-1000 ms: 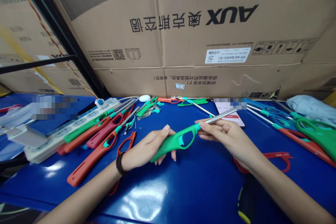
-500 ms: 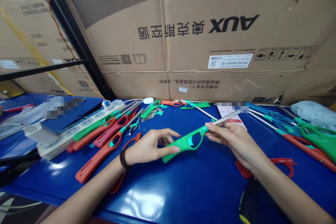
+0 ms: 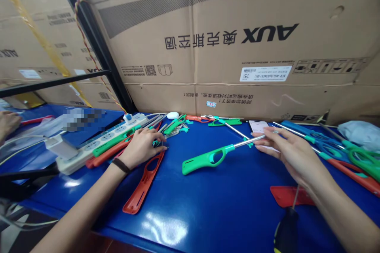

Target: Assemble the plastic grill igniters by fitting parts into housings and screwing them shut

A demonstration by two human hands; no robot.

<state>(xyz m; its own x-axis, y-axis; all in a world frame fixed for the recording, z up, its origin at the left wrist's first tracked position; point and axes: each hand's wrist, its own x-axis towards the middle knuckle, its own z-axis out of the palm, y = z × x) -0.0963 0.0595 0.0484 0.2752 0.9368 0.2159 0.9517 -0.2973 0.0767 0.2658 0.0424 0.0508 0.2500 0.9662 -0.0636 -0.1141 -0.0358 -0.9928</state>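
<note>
My right hand (image 3: pixel 286 148) pinches the far end of the metal tube of a green gas lighter (image 3: pixel 197 163), whose handle extends left, with a turquoise collar and trigger. My left hand (image 3: pixel 144 146) is closed, fingertips curled among small wires and parts; what it grips is hidden. Just below it lies an orange-red half casing (image 3: pixel 139 193), hollow side up. Green and orange lighters (image 3: pixel 111 154) lie left of this hand, partly covered by it. Beneath my right wrist are a red casing piece (image 3: pixel 286 196) and a black-and-yellow screwdriver (image 3: pixel 286 229).
A white power strip (image 3: pixel 71 162) with a plugged-in charger runs along the left. Several lighters (image 3: pixel 344 166) lie at the right, and a phone (image 3: pixel 257 126) sits behind my right hand. A cardboard box (image 3: pixel 208 67) walls the back. Another person's hand (image 3: pixel 8 124) is at far left.
My left hand has let go of the green lighter's handle and moved left to the small parts. My right hand has slid out to the tube's end. The view has shifted slightly.
</note>
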